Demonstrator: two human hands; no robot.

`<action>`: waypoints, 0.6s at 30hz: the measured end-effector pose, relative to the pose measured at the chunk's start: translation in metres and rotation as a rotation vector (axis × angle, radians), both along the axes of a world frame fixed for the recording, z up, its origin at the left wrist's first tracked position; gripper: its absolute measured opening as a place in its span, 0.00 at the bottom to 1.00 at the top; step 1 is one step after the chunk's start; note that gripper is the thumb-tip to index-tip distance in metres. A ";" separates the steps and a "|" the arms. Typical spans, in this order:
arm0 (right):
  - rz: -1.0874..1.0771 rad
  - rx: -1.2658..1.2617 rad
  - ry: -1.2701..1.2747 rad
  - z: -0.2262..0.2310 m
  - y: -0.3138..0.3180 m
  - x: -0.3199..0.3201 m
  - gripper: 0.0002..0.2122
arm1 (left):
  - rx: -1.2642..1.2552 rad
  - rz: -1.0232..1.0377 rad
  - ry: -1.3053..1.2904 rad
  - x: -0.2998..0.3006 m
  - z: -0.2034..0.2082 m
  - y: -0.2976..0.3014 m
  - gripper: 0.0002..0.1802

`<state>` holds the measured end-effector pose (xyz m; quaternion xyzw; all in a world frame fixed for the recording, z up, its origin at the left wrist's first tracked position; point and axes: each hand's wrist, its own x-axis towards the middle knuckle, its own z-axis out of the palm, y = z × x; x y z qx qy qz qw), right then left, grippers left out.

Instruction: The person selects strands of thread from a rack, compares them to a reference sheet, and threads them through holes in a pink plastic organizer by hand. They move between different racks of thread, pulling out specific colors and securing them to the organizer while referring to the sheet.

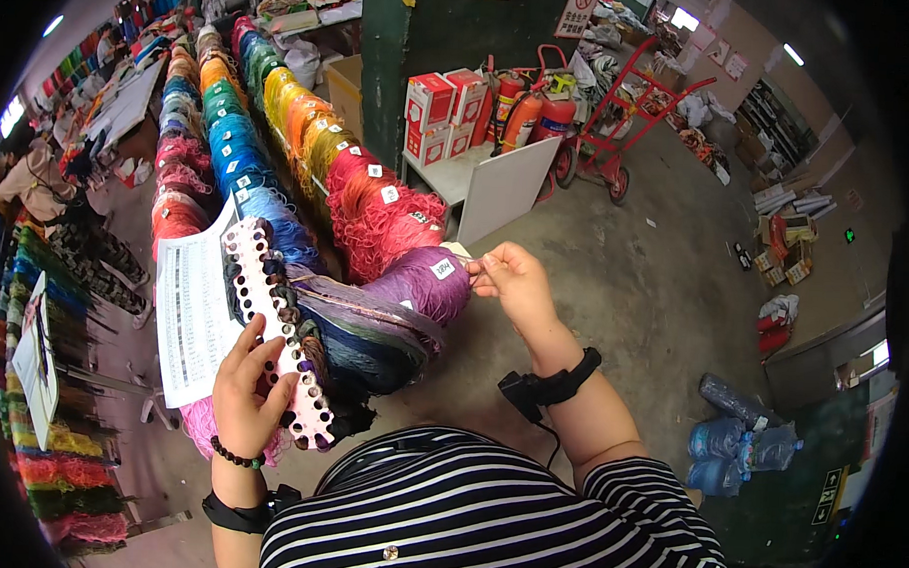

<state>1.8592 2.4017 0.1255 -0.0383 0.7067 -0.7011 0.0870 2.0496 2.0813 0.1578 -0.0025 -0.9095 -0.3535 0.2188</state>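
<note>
In the head view, the left hand (245,392) sits low in the left of the frame. Its grip is closed on a pink card with holes (273,323) and a white paper sheet (191,320), held up so both face the person. Yarn strands (373,316) run from the card's holes to the right. Near the middle, the right hand (515,281) pinches a thin strand beside the purple yarn bundle (424,283). Rows of coloured yarn (270,127) stretch toward the upper left.

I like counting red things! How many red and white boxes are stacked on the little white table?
4. The red and white boxes sit in a two-by-two stack on the white table beside the fire extinguishers: two on top, two below. More could be hidden behind.
</note>
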 end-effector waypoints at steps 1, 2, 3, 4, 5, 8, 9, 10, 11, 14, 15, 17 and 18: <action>-0.012 -0.032 -0.015 0.001 0.001 0.001 0.07 | 0.005 0.000 -0.003 0.000 0.000 0.001 0.22; -0.009 -0.037 -0.011 0.002 0.002 0.001 0.07 | 0.008 0.003 -0.005 0.000 0.002 0.002 0.22; -0.013 -0.030 -0.020 0.003 0.003 0.001 0.08 | 0.004 0.005 -0.001 0.000 0.003 0.002 0.22; -0.018 -0.023 -0.029 0.004 0.005 0.001 0.08 | 0.021 -0.007 0.002 0.000 0.003 0.001 0.22; -0.011 -0.028 -0.027 0.004 0.004 0.002 0.08 | 0.038 -0.012 0.004 0.000 0.003 0.001 0.22; -0.013 0.125 0.180 0.009 0.005 0.003 0.08 | -0.007 0.011 0.015 0.004 0.003 -0.004 0.23; -0.021 0.004 0.193 0.017 0.013 0.003 0.07 | -0.013 0.008 -0.002 0.003 0.004 -0.002 0.22; -0.016 -0.127 0.201 0.027 0.017 0.006 0.07 | 0.066 0.009 -0.043 0.004 0.006 -0.002 0.23; 0.110 -0.427 0.083 0.047 0.028 0.005 0.07 | 0.002 -0.004 -0.009 0.005 0.004 -0.006 0.25; 0.246 -0.888 0.016 0.126 0.090 -0.003 0.04 | -0.091 0.038 0.028 0.006 0.004 -0.008 0.34; 0.182 -0.818 0.130 0.156 0.120 -0.010 0.03 | -0.107 0.041 0.016 0.006 0.003 -0.008 0.38; 0.125 -0.669 0.426 0.223 0.223 -0.025 0.04 | -0.072 0.066 0.024 0.007 0.005 -0.006 0.42; 0.009 -0.608 0.594 0.254 0.250 -0.018 0.03 | -0.048 0.083 0.004 0.007 0.007 -0.006 0.44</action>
